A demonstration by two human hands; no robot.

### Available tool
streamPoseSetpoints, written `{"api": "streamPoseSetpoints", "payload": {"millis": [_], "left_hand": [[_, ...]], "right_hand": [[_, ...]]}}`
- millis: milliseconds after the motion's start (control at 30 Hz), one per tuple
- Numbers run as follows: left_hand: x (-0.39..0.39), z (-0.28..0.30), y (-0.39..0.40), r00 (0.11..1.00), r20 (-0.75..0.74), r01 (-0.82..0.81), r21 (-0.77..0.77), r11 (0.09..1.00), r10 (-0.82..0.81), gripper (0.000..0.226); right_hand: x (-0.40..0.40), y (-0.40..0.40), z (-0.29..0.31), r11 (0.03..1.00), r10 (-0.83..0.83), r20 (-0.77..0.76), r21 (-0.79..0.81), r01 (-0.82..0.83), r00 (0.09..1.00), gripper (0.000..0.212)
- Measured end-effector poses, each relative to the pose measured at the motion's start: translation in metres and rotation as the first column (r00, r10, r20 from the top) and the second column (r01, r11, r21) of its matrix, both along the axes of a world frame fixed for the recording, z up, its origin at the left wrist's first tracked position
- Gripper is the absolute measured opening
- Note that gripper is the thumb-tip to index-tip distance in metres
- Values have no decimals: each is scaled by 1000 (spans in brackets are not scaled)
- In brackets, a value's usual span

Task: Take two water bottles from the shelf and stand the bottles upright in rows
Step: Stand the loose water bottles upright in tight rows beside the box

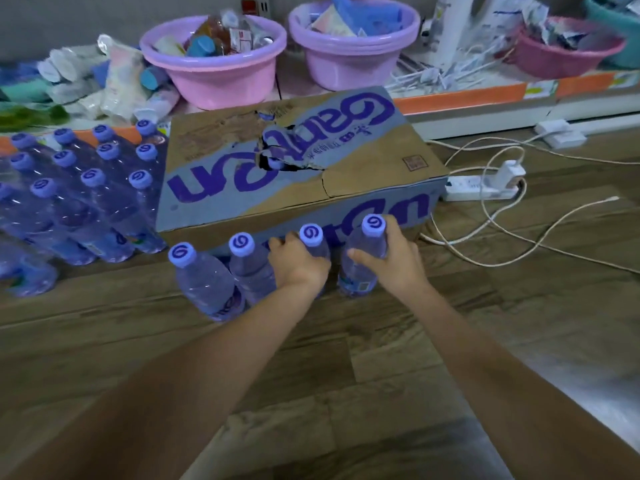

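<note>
Wooden floor (346,341) beside a torn cardboard box (301,168). Left hand (298,263) and right hand (391,263) each grip an upright bottle, extending a front row of four bottles (204,282). Likely next: release both gently.

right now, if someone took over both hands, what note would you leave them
Left hand: grips the third bottle in the row.
Right hand: grips the fourth bottle, at the right end.
Two loose bottles stand to their left; all four line up on the floor in front of the cardboard box.
Done: both held bottles are upright in the row.
Left: release them, check they stand, then continue the rows.
</note>
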State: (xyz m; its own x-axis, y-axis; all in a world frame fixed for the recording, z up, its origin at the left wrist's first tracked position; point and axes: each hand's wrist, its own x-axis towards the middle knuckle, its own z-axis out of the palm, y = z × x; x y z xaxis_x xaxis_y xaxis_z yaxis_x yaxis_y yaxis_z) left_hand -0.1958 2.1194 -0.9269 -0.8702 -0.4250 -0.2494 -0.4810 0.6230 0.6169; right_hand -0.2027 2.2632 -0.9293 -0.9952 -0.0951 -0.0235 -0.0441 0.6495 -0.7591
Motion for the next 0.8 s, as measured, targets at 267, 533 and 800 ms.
{"api": "streamPoseSetpoints", "payload": {"millis": [267,533,800], "left_hand": [[-4,10,8,991,26,-135,152,979,133,61],[8,69,-15,995,-89,12,471,882,34,74],[64,113,-198,794,-550,425,200,883,-258,13]], "right_hand": [[-14,-21,-8,998,53,8,-23,-53,999,52],[-11,-37,21,950,-258,53,-170,263,965,72],[44,-187,107,909,211,-232,-310,-278,949,14]]}}
